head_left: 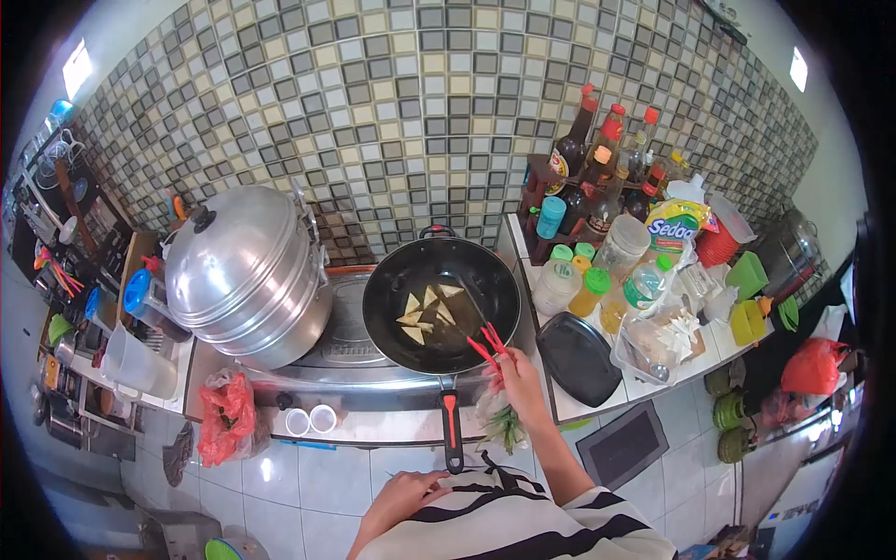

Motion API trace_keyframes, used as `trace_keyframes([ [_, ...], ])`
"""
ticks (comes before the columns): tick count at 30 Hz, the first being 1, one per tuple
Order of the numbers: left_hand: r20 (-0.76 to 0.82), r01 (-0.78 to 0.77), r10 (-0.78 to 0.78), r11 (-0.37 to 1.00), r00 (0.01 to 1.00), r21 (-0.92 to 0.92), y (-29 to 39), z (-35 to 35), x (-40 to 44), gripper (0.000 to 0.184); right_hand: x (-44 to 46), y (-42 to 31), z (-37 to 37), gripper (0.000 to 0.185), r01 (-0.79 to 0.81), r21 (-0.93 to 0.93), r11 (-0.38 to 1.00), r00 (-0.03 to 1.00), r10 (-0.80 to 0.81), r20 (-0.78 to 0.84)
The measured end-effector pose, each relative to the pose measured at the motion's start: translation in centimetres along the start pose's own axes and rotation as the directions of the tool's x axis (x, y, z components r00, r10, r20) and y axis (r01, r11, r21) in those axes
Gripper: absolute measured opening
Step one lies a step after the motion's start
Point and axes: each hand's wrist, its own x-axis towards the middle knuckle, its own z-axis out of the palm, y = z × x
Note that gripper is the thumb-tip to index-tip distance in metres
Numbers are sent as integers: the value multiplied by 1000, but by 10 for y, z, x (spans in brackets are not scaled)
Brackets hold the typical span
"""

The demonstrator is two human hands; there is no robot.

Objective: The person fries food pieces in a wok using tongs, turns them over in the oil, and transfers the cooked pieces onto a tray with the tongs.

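My right hand [519, 376] is closed around the red handles of a pair of tongs [488, 343]. Their dark arms reach down into a black wok [380, 308] on the stove. Several pale triangular pieces of food [412, 319] lie in oil at the bottom of the wok, left of the tongs' tips. Whether the tips grip a piece is too small to tell. The wok's black and red handle [452, 434] points toward my body. Left of that handle, my left hand [408, 497] rests against my striped shirt, fingers loosely stretched and holding nothing.
A large aluminium steamer pot [245, 271] stands on the stove's left side. To the right are a black tray [579, 358], sauce bottles [571, 149], jars [557, 286] and a plastic box [644, 343]. Two white cups [322, 418] and a red plastic bag [226, 417] sit along the front.
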Motion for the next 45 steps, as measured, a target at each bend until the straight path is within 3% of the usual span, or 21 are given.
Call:
trace_keyframes([
  [6, -15, 48, -49, 998, 999, -43, -2, 2, -2, 29, -14, -11, -10, 26, -74, -116, 991, 987, 89, 134],
  [12, -17, 23, -24, 998, 1000, -55, -1, 2, -1, 30, 12, 17, -11, 28, -33, -105, 994, 999, 34, 10],
  [17, -24, 19, -20, 999, 1000, -51, -2, 2, 1, 30, 32, 9, -9, 27, 92, -109, 990, 989, -104, -106],
  [22, 3, 66, -66, 991, 998, -115, -1, 0, 2, 31, 46, -8, -10, 28, 72, -104, 992, 986, -87, -146],
  [24, 115, 204, -183, 956, 976, -211, -1, -2, 3, 32, 57, -1, -14, 30, 42, -17, 999, 996, -43, -76],
  [25, 109, 203, -183, 957, 977, -207, -2, -4, 2, 32, 61, 2, -15, 30, 47, -13, 999, 996, -48, -74],
  [27, 88, 196, -179, 945, 980, -263, -6, -5, -3, 34, 61, 9, -17, 30, -116, 79, 990, 993, 114, 36],
  [31, 55, 219, -212, 926, 976, -309, -11, -4, -10, 33, 45, 5, -12, 31, -164, 27, 986, 981, 161, 105],
  [38, 16, 261, -276, 886, 961, -384, -16, -3, -9, 32, 44, -1, 0, 29, -155, -10, 988, 975, 154, 160],
  [43, 30, 323, -342, 852, 939, -413, -11, -8, -8, 33, 67, 13, 9, 29, -57, -82, 995, 995, 63, 82],
  [45, -70, 211, -270, 868, 960, -449, -19, -2, -10, 33, 75, 14, 8, 29, -43, -60, 997, 998, 45, 37],
])
